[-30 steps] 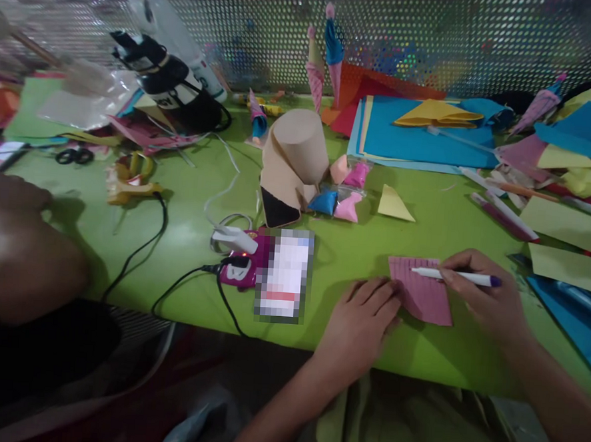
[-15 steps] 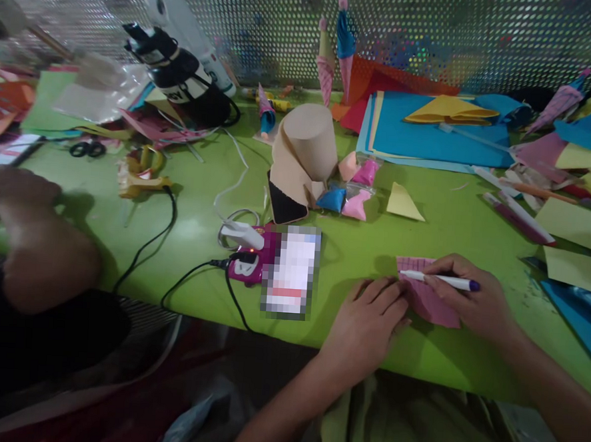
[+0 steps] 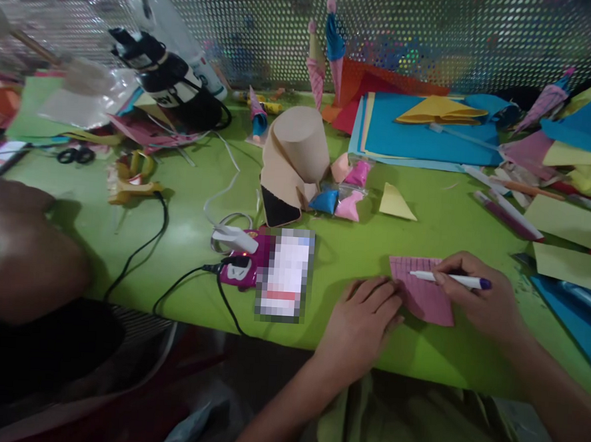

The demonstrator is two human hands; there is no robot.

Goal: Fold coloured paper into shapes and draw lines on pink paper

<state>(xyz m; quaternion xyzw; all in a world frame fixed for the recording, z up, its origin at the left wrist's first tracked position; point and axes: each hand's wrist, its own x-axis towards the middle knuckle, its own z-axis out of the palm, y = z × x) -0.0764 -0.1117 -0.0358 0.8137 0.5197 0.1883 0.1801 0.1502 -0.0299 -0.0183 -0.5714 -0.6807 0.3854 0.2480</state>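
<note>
A piece of pink paper [image 3: 428, 302] lies on the green table in front of me, with dark lines drawn across its upper part. My right hand [image 3: 476, 295] grips a white marker [image 3: 455, 279] with a purple end, its tip on the paper near the drawn lines. My left hand [image 3: 364, 318] rests flat with fingers stretched out, the fingertips at the paper's left edge. A small yellow paper piece [image 3: 397, 202] lies beyond the pink one.
A phone [image 3: 285, 274] lies by a purple power strip [image 3: 245, 264] with cables. Behind stand a cardboard roll [image 3: 303, 141] and small clay packets [image 3: 347, 204]. Blue paper sheets [image 3: 425, 139] lie at the back. Another person's arm [image 3: 38, 252] rests at left beside a yellow glue gun [image 3: 127, 184].
The marker tip has moved slightly right along the paper, and more drawn lines show at its top. My left hand stays at the paper's edge. The whole view has shifted a little.
</note>
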